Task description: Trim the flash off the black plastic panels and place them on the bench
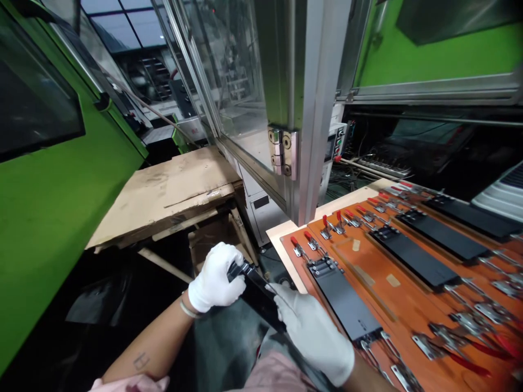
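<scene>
A long black plastic part [261,300] is held in front of my body, tilted down to the right. Gloved in white, my left hand [218,276] wraps round its upper end. My right hand [308,329], also in a white glove, grips the part's side lower down; a thin edge or tool shows by its fingers, too small to name. Right of my hands lies an orange fixture board [379,272], where a black panel [345,299] is set between toggle clamps [312,245] with red tips.
More black panels [414,258] sit clamped on the board. An aluminium-framed door [304,136] with a metal hinge stands ahead. A cardboard-topped table [171,188] is at the left, beside a green machine [44,218]. Behind the board are cables [359,188].
</scene>
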{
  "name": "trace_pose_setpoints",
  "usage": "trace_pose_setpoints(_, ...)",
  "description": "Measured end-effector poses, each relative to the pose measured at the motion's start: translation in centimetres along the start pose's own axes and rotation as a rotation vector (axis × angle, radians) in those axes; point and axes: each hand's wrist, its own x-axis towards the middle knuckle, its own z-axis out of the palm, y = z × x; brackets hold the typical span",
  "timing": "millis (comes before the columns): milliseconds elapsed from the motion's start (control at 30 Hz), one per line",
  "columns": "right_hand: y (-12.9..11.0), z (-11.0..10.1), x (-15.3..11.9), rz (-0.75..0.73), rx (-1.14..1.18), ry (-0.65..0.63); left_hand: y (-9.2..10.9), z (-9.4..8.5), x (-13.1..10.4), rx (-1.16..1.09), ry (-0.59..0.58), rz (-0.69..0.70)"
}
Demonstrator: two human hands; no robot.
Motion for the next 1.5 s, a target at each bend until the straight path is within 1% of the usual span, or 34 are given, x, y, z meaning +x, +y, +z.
trace_pose_setpoints(67,-1.0,-0.6,0.1,0.033,-0.058,-0.06,0.1,-0.2,0.3,0.04,0.021,0.057)
trace_pose_setpoints(167,-1.9,-0.7,0.5,0.079,-0.118,-0.137,0.4,-0.4,0.7,0.134,0.03,0.137)
trace_pose_setpoints(300,-2.5,-0.6,1.0,0.145,-0.198,-0.176,0.7,-0.8,1.1,0.223,0.03,0.201)
trace_pose_setpoints(500,-3.8,-0.9,0.7,0.198,-0.35,-0.161,0.4,-1.0,0.9,0.259,0.033,0.222)
trace_pose_setpoints(533,-4.0,-0.8,0.7,0.22,-0.375,-0.153,0.2,-1.0,0.9,0.264,0.034,0.231)
trace_pose_setpoints(600,-4.2,-0.5,0.9,0.31,-0.454,-0.104,-0.1,-0.7,0.8,0.303,0.027,0.266)
trace_pose_setpoints(667,-3.8,-0.3,1.5,0.369,-0.542,-0.055,-0.3,-0.4,0.8,0.366,0.001,0.31)
trace_pose_setpoints(700,-3.5,-0.3,1.9,0.353,-0.576,-0.041,-0.4,-0.3,0.8,0.392,-0.01,0.32)
trace_pose_setpoints(800,-2.7,-0.5,2.7,0.171,-0.609,-0.085,-0.6,-0.2,0.8,0.411,-0.017,0.304)
trace_pose_setpoints(867,-2.7,-0.7,2.7,0.124,-0.604,-0.113,-0.7,-0.3,0.9,0.412,-0.011,0.294)
trace_pose_setpoints(1067,-3.9,-0.8,1.8,0.215,-0.504,-0.171,-0.9,-0.4,0.9,0.457,-0.039,0.324)
trace_pose_setpoints(1200,-3.7,-0.6,2.3,0.198,-0.396,-0.227,-0.8,-0.5,0.9,0.462,-0.038,0.335)
trace_pose_setpoints(1267,-3.6,-0.4,2.5,0.184,-0.367,-0.224,-0.7,-0.5,1.1,0.464,-0.043,0.344)
trace_pose_setpoints(1333,-3.6,-0.3,2.5,0.181,-0.388,-0.195,-0.6,-0.4,1.2,0.47,-0.044,0.352)
trace_pose_setpoints(1400,-3.5,-0.3,2.6,0.19,-0.457,-0.171,-0.6,-0.3,1.1,0.474,-0.052,0.364)
trace_pose_setpoints(1500,-2.6,-0.7,2.9,0.297,-0.565,-0.173,-0.7,0.0,0.8,0.462,-0.08,0.387)
